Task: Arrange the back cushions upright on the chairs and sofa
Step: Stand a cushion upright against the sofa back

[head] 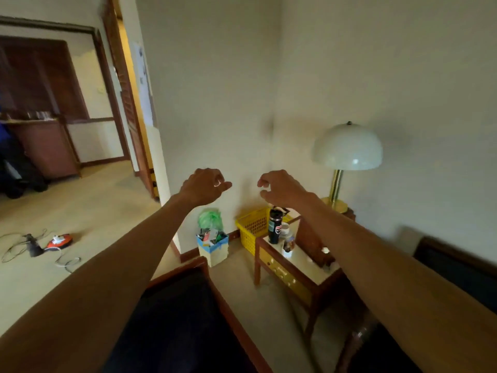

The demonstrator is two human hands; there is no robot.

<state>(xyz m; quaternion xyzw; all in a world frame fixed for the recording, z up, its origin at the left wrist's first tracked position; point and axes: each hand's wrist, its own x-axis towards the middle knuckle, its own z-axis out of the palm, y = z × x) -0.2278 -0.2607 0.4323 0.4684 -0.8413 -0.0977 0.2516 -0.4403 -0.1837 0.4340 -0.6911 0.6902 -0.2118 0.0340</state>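
Both arms stretched forward at chest height, hands in mid-air facing the wall corner, well apart from each other. Left hand point(205, 185): fingers loosely curled downward, holding nothing, touching nothing; a ring shows on one finger. Right hand point(279, 187): fingers loosely hooked, thumb apart, also empty and touching nothing.

No back cushion can be made out. Below the left forearm a wood-framed chair point(188, 305) with dark upholstery; at far right edge a second dark wood-framed seat point(457, 267), partly hidden by the right arm.

Between them a wooden side table point(290, 267) with pale top. On it a dark bottle point(274, 226) with a label, writing too blurred to read, a white mug point(284, 228) just beside it, and small blurred items. Behind on a higher wooden stand, a brass lamp point(347, 152) with white dome shade. Yellow basket point(252, 227) on the floor against the wall, near the table. Left of it a small bin point(213, 249) stuffed with papers, a green bag point(211, 219) above it. On the floor at left, an orange device point(59, 240) with cables. Papers on the wall point(142, 76) by the doorway, print unreadable.
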